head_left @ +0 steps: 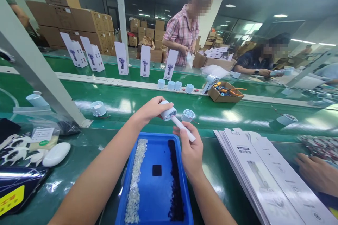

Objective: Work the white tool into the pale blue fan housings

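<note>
**Both hands on a small handheld fan above the blue tray**

Head view: the left hand (pixel 151 109) has its grip clenched around the round head of a small white handheld fan (pixel 171 115), fingers curled over the top of it. The right hand (pixel 190 149) pinches the fan's slim white handle near its lower end, thumb and fingertips closed on it. The fan is held in the air, tilted, with the head up to the left and the handle slanting down to the right, above the far edge of a blue tray (pixel 182 197). Inside the tray lie a strip of small clear pieces (pixel 135 175) along the left side, a strip of small dark pieces (pixel 174 179) along the right, and one dark square (pixel 156 170) between them. Just behind the fan, a second fan head (pixel 188 115) stands on the green table (pixel 232 112). To the right of the tray is a fanned stack of flat printed cartons (pixel 266 175), with another person's hand (pixel 317 174) beside it. Across the table, upright fan boxes (pixel 145 60) stand in a row, and a person in a plaid shirt (pixel 181 31) works behind them.
</note>
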Demonstrator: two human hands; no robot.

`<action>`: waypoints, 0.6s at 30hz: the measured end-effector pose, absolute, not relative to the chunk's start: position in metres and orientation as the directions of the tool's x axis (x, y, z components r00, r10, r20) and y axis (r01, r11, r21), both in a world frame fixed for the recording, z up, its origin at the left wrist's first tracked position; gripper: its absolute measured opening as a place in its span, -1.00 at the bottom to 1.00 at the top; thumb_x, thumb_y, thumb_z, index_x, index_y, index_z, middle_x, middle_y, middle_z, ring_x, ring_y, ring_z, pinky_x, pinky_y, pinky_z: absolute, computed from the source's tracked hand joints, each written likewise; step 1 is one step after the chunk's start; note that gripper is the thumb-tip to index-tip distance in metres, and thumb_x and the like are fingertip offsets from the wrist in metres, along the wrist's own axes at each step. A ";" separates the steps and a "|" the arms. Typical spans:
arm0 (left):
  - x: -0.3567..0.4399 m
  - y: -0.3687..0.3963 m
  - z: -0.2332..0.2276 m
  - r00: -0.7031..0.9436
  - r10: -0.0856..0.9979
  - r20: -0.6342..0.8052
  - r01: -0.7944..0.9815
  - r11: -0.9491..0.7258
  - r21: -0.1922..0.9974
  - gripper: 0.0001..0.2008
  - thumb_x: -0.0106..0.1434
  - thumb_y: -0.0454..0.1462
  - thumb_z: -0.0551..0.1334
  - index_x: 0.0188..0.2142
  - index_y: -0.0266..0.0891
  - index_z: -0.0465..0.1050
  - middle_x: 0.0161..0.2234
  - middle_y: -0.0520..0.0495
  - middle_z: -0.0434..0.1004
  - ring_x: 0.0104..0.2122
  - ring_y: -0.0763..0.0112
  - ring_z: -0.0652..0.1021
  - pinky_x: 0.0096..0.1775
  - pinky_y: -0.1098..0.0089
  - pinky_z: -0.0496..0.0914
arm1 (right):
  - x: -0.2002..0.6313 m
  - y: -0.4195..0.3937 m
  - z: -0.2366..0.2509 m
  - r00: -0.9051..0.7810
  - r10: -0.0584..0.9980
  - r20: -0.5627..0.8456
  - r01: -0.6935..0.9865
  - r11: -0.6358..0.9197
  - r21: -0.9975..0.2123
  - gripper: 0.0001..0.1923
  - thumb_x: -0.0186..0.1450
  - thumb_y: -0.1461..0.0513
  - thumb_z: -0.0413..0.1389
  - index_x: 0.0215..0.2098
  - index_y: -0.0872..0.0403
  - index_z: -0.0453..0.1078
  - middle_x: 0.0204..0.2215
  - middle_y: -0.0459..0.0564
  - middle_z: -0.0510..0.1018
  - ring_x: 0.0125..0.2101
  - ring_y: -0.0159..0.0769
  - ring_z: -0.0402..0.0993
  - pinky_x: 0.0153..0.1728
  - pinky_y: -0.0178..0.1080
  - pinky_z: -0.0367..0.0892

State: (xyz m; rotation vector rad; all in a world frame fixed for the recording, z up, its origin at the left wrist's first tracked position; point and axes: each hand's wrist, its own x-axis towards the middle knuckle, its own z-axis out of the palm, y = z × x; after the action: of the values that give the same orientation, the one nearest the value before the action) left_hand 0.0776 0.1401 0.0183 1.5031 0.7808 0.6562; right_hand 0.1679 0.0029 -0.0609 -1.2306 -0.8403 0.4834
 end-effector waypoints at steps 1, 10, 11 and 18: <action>0.081 0.137 0.019 0.573 0.820 -0.014 0.084 -0.042 0.996 -0.74 0.06 -0.20 0.32 -0.50 -0.21 0.24 -0.55 0.08 0.34 -0.56 0.51 0.38 -0.53 0.47 0.26 | 0.167 0.003 -0.062 0.612 0.744 0.268 0.122 0.246 -0.962 -0.66 0.32 0.03 0.06 -0.07 0.07 0.34 -0.43 -0.09 0.49 -0.45 -0.35 0.44 -0.39 -0.29 0.36; 0.109 0.102 0.014 0.212 0.940 0.268 -0.040 -0.266 0.963 -0.51 0.15 -0.04 0.23 -0.66 -0.18 -0.02 -0.65 0.14 0.02 -0.66 0.56 0.21 -0.63 0.47 0.16 | 0.152 0.001 -0.063 0.446 0.877 0.176 0.090 0.152 -0.984 -0.59 0.36 -0.05 -0.08 -0.37 0.09 0.31 -0.65 -0.24 0.11 -0.62 -0.47 0.00 -0.61 -0.36 -0.02; 0.109 0.100 0.013 0.230 0.943 0.239 -0.097 -0.222 0.970 -0.50 0.15 -0.03 0.23 -0.65 -0.17 -0.04 -0.65 0.15 0.01 -0.68 0.56 0.20 -0.65 0.47 0.16 | 0.152 0.000 -0.064 0.445 0.880 0.168 0.045 0.165 -0.985 -0.59 0.36 -0.06 -0.08 -0.35 0.08 0.31 -0.66 -0.25 0.10 -0.64 -0.48 -0.01 -0.63 -0.36 -0.03; 0.111 0.094 0.010 0.263 0.959 0.107 -0.366 -0.003 0.931 -0.51 0.10 -0.03 0.27 -0.64 -0.15 -0.04 -0.67 0.18 0.03 -0.72 0.57 0.21 -0.71 0.48 0.18 | 0.149 -0.002 -0.064 0.400 0.911 0.100 -0.232 0.207 -0.950 -0.61 0.31 -0.09 0.02 -0.35 0.06 0.29 -0.75 -0.32 0.01 -0.71 -0.51 -0.14 -0.70 -0.38 -0.10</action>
State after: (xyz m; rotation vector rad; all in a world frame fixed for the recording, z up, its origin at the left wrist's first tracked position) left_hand 0.1105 0.0945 0.0098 1.0944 0.7078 1.1931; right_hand 0.1490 -0.0017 -0.0643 -1.0607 -0.8000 0.9273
